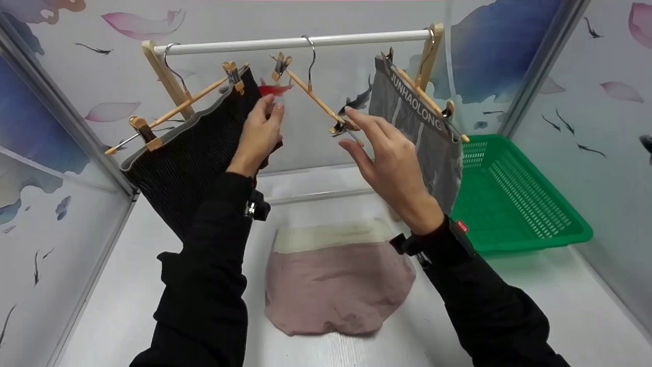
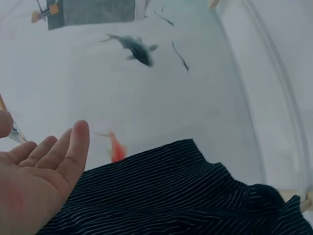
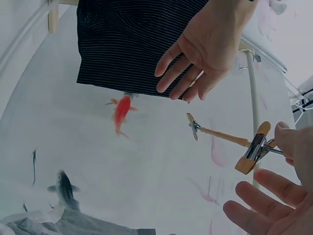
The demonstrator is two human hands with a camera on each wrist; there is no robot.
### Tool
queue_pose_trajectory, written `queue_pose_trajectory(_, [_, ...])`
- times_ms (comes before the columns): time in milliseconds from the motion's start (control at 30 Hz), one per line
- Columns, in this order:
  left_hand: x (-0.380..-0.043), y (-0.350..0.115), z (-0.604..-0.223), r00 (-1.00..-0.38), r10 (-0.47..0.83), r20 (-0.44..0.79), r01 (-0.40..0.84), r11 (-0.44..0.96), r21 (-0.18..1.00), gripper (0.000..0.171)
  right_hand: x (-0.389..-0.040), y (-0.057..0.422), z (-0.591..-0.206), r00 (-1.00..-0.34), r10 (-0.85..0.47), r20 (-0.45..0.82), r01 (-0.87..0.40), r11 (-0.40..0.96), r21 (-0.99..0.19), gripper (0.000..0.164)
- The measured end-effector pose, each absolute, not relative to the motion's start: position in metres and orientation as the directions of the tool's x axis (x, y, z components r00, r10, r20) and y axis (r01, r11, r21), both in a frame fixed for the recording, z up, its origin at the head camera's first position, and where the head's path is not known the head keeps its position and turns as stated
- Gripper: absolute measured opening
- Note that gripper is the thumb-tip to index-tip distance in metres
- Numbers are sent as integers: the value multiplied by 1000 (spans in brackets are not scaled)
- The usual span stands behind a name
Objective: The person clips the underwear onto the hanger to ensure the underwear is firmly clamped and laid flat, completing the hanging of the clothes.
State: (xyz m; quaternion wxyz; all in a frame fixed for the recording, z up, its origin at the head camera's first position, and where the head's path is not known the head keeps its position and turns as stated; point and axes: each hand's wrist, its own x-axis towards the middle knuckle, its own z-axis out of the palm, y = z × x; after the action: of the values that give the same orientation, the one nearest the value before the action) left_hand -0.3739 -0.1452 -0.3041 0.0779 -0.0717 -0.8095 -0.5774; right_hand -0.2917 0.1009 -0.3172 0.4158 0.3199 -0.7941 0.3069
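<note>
A bare wooden clip hanger (image 1: 322, 104) hangs from the middle of the white rail, tilted, with a clip near each end. My right hand (image 1: 396, 171) is at its lower clip (image 3: 254, 149), thumb close to the rod end and fingers extended; whether it touches is unclear. My left hand (image 1: 258, 136) is raised beside the black pinstriped garment (image 1: 198, 148), its fingers (image 2: 68, 156) extended and holding nothing. That garment is clipped to the left hanger (image 1: 188, 104). On the right hanger (image 1: 423, 97) hangs a grey garment (image 1: 438, 163) with a lettered waistband.
The white rail (image 1: 356, 39) stands on wooden posts. A pink garment (image 1: 338, 285) with a cream band lies flat on the white table (image 1: 117, 285). At the right is a green perforated basket (image 1: 578, 232). Patterned panels (image 1: 586, 97) enclose the sides and back.
</note>
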Motion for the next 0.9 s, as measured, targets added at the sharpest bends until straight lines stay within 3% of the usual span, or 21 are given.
queue_pose_trajectory(233, [-387,-137,-287,-993,-37,113,111,46,993,48,-290,103,-310,-499,-244,832,-746,610,-268,42])
queue_pose_trajectory(400, [-397,-127,-281,-993,-107,51,71,-186,980,38,-288,105,-310,-559,-217,800,-724,599,-342,42])
queue_pose_trajectory(633, [-406,-126,-287,-990,-140,-4,79,-581,810,33,-287,108,-309,-613,-228,756,-725,543,-424,41])
queue_pose_trajectory(900, [-410,-127,-289,-995,-97,19,87,-768,634,23,-289,112,-309,-714,-198,672,-682,416,-602,47])
